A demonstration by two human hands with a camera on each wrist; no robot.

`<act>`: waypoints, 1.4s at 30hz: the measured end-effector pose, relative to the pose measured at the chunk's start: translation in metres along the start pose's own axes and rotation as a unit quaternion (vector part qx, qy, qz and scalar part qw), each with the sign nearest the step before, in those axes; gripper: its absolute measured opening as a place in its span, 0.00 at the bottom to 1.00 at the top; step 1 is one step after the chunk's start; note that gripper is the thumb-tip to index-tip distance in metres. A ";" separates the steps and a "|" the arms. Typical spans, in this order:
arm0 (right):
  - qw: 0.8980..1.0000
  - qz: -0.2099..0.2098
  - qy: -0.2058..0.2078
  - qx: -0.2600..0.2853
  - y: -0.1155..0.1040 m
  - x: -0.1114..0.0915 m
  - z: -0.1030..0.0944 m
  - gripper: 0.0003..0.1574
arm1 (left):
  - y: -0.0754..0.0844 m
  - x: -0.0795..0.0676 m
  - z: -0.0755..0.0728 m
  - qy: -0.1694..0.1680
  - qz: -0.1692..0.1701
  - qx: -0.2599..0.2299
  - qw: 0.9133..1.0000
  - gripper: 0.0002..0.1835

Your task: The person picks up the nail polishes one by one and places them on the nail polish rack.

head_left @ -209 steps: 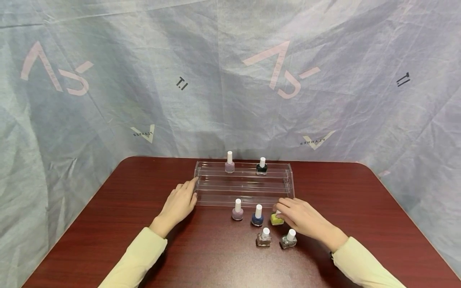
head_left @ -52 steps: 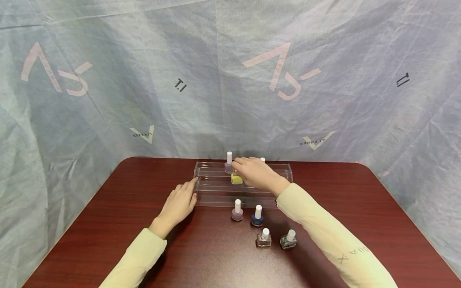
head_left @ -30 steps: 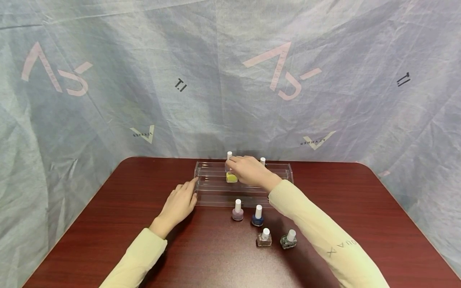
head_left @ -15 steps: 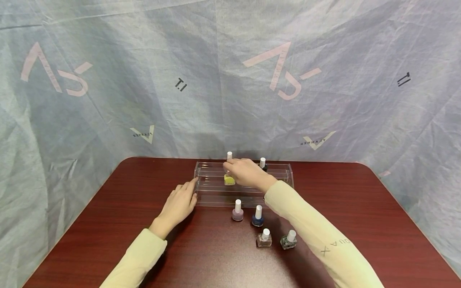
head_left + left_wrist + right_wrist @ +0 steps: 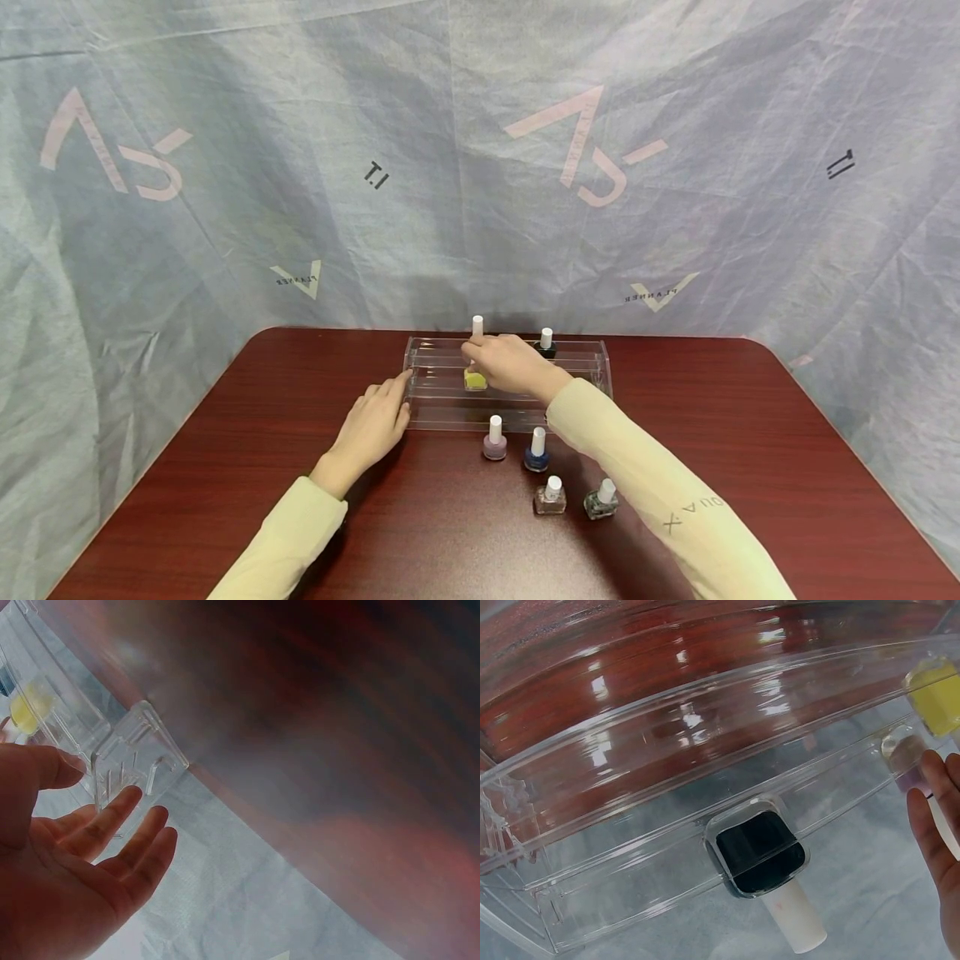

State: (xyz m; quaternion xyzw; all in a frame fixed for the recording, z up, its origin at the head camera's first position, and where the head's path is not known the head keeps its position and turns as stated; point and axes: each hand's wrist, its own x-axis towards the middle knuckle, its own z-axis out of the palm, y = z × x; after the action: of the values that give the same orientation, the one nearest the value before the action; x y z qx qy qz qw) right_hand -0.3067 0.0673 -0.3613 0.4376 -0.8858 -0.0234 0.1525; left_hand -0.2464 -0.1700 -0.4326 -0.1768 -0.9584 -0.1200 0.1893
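A clear tiered display rack stands at the back of the table. My right hand pinches a yellow nail polish bottle by its cap, which the fingers mostly hide. The bottle is upright at the rack's middle tier, left of centre. In the right wrist view, the yellow bottle shows at the right edge, close to the fingertips. My left hand rests against the rack's left end. Its fingers lie fairly straight along the end panel in the left wrist view, with the thumb near the front edge.
On the top tier stand a lilac bottle, partly behind my right hand, and a dark green one. In front of the rack are lilac, blue, brownish glitter and dark glitter bottles.
My right hand has carried the yellow bottle from the table up to the rack's middle tier. Lately it has shifted slightly left and toward the front. The left hand has stayed in place.
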 end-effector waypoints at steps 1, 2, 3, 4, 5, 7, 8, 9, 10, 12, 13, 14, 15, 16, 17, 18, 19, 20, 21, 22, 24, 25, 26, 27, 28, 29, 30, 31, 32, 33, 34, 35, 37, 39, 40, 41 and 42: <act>1.000 0.001 0.002 0.000 0.000 0.000 0.001 0.03 | 0.000 0.000 0.001 0.001 0.001 0.002 1.000 0.28; 1.000 0.001 0.004 0.000 0.000 0.001 0.002 0.03 | -0.001 0.000 0.001 0.002 0.002 0.004 1.000 0.28; 1.000 0.002 0.007 -0.001 0.000 0.001 0.003 0.04 | -0.001 0.000 0.001 0.004 0.002 0.005 1.000 0.28; 1.000 0.002 0.008 -0.001 0.000 0.001 0.004 0.04 | -0.001 0.000 0.001 0.005 0.002 0.007 1.000 0.28; 1.000 0.002 0.010 -0.002 0.000 0.002 0.005 0.04 | -0.001 0.000 0.002 0.006 0.003 0.008 1.000 0.28; 1.000 0.002 0.011 -0.001 0.000 0.002 0.006 0.05 | -0.001 0.000 0.002 0.007 0.002 0.010 1.000 0.28; 1.000 0.002 0.011 -0.002 0.000 0.002 0.007 0.05 | -0.001 0.000 0.001 0.007 0.002 0.010 1.000 0.28; 1.000 0.001 0.011 -0.002 0.000 0.002 0.007 0.05 | -0.001 0.000 0.001 0.007 0.002 0.010 1.000 0.28; 1.000 0.002 0.010 -0.004 0.000 0.002 0.007 0.06 | -0.001 0.000 0.002 0.006 0.002 0.010 1.000 0.28; 1.000 0.002 0.009 -0.007 -0.001 0.002 0.008 0.06 | -0.001 0.000 0.002 0.005 0.002 0.009 1.000 0.28; 1.000 0.003 0.009 -0.009 -0.001 0.002 0.008 0.06 | -0.001 0.000 0.002 0.005 0.002 0.009 1.000 0.28; 1.000 0.003 0.009 -0.011 -0.001 0.002 0.008 0.07 | -0.001 0.000 0.002 0.004 0.002 0.009 1.000 0.28; 1.000 0.004 0.009 -0.013 -0.002 0.002 0.009 0.07 | -0.001 0.000 0.002 0.004 0.002 0.008 1.000 0.29; 1.000 0.005 0.009 -0.015 -0.002 0.002 0.009 0.07 | -0.002 0.000 0.002 0.004 0.002 0.008 1.000 0.28; 1.000 0.006 0.009 -0.015 -0.002 0.002 0.008 0.07 | -0.002 0.000 0.002 0.003 0.002 0.007 1.000 0.28; 1.000 0.006 0.011 -0.016 -0.003 0.002 0.008 0.07 | -0.002 0.000 0.002 0.003 0.003 0.007 1.000 0.28; 1.000 0.006 0.012 -0.016 -0.003 0.001 0.008 0.07 | -0.002 0.000 0.002 0.003 0.003 0.007 1.000 0.28; 1.000 0.007 0.012 -0.016 -0.003 0.001 0.007 0.07 | -0.002 0.000 0.002 0.003 0.004 0.007 1.000 0.28; 1.000 0.008 0.011 -0.017 -0.003 0.001 0.007 0.07 | -0.002 0.000 0.001 0.003 0.004 0.007 1.000 0.28; 1.000 0.008 0.009 -0.016 -0.003 0.001 0.006 0.07 | -0.002 0.000 0.001 0.004 0.004 0.007 1.000 0.28; 1.000 0.011 0.008 -0.016 -0.003 0.002 0.006 0.07 | -0.002 0.000 0.001 0.003 0.005 0.008 1.000 0.28; 1.000 0.012 0.006 -0.016 -0.003 0.002 0.006 0.08 | -0.002 0.001 0.001 0.003 0.005 0.008 1.000 0.28; 1.000 0.014 0.004 -0.015 -0.003 0.002 0.006 0.08 | -0.002 0.001 0.000 0.003 0.006 0.009 1.000 0.28; 1.000 0.015 0.003 -0.015 -0.003 0.003 0.006 0.08 | -0.002 0.001 0.000 0.003 0.006 0.009 1.000 0.28; 1.000 0.016 0.004 -0.015 -0.003 0.003 0.006 0.08 | -0.002 0.001 0.000 0.002 0.005 0.009 1.000 0.28; 1.000 0.016 0.004 -0.015 -0.003 0.003 0.007 0.08 | -0.002 0.001 0.000 0.001 0.005 0.010 1.000 0.28; 1.000 0.018 0.003 -0.015 -0.003 0.003 0.006 0.08 | -0.002 0.001 0.000 0.001 0.005 0.010 1.000 0.28; 1.000 0.018 0.004 -0.016 -0.004 0.003 0.006 0.07 | -0.002 0.001 0.000 0.001 0.004 0.009 1.000 0.28; 1.000 0.019 0.004 -0.016 -0.004 0.003 0.006 0.07 | -0.002 0.001 0.000 0.001 0.004 0.009 1.000 0.28; 1.000 0.019 0.006 -0.016 -0.004 0.003 0.006 0.07 | -0.002 0.001 0.000 0.000 0.004 0.008 1.000 0.28; 1.000 0.020 0.007 -0.015 -0.004 0.003 0.005 0.07 | -0.002 0.001 0.001 0.000 0.004 0.008 1.000 0.28; 1.000 0.020 0.008 -0.014 -0.004 0.003 0.005 0.07 | -0.002 0.001 0.001 0.000 0.004 0.008 1.000 0.28; 1.000 0.021 0.010 -0.013 -0.005 0.003 0.004 0.08 | -0.002 0.001 0.001 0.000 0.004 0.007 1.000 0.28; 1.000 0.022 0.010 -0.011 -0.005 0.003 0.003 0.08 | -0.002 0.001 0.001 -0.001 0.004 0.007 1.000 0.28; 1.000 0.022 0.009 -0.012 -0.005 0.003 0.003 0.08 | -0.002 0.001 0.001 -0.001 0.003 0.006 1.000 0.28; 1.000 0.022 0.009 -0.014 -0.005 0.003 0.003 0.08 | -0.002 0.001 0.001 -0.002 0.003 0.006 1.000 0.28; 1.000 0.022 0.008 -0.016 -0.005 0.003 0.003 0.08 | -0.002 0.001 0.001 -0.002 0.003 0.005 1.000 0.28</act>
State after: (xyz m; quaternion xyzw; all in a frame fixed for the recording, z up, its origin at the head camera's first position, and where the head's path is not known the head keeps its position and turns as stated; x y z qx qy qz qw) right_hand -0.3055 0.0617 -0.3641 0.4158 -0.8934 -0.0303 0.1674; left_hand -0.2486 -0.1714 -0.4332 -0.1786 -0.9589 -0.1139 0.1887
